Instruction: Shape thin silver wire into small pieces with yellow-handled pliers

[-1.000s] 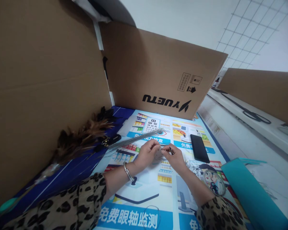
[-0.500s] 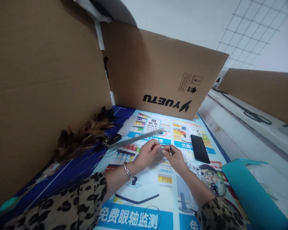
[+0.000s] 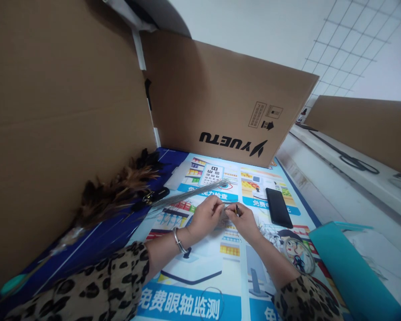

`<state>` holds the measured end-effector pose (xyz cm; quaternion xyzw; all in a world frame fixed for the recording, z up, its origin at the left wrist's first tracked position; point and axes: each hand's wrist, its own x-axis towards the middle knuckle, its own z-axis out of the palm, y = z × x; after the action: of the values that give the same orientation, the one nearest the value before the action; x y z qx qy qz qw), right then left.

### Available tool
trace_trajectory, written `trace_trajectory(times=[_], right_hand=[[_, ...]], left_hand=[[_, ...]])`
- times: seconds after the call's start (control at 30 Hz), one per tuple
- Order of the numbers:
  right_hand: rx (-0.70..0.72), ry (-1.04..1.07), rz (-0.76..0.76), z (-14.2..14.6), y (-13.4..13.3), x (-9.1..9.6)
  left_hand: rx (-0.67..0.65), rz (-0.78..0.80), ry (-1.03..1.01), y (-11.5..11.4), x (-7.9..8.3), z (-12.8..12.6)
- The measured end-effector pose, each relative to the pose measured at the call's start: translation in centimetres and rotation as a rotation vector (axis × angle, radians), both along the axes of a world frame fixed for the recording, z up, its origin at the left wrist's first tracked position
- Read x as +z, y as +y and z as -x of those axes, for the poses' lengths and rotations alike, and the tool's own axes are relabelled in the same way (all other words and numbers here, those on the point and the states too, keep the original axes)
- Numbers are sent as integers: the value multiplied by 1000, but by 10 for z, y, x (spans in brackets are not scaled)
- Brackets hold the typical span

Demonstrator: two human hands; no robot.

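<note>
Head view: left hand [image 3: 205,217] and right hand [image 3: 244,221] near each other above the printed bench [image 3: 230,278], fingertips pinching a small wiry piece [image 3: 223,217] between them; detail too fine to tell. Right hand also carries a dark slim tool [image 3: 238,210]. Metal strands [image 3: 194,193] lie just beyond. Probable step: close fingertip work; next move calls for a steady left pinch.

Black phone [image 3: 279,207], feather duster [image 3: 115,189]

Wire bundle [image 3: 194,193]: silver, straight strands, lying aslant toward the worktop's [image 3: 203,249] far edge.
Held piece [image 3: 227,203]: thin, wire-like; detail too small to tell.
Dark item [image 3: 238,211]: slim, gripped, tilted.
</note>
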<state>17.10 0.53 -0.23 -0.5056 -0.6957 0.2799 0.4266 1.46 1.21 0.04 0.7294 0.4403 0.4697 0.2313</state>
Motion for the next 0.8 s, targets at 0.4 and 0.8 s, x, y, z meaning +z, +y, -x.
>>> trace_trajectory(times=[0.4,0.8], right_hand=[[-42,58,67,2,-1,-2],[-52,164,173,5,-2,-6]], left_hand=[[-98,1,17,3,-1,3],[-33,-6,-26,6,-4,3]])
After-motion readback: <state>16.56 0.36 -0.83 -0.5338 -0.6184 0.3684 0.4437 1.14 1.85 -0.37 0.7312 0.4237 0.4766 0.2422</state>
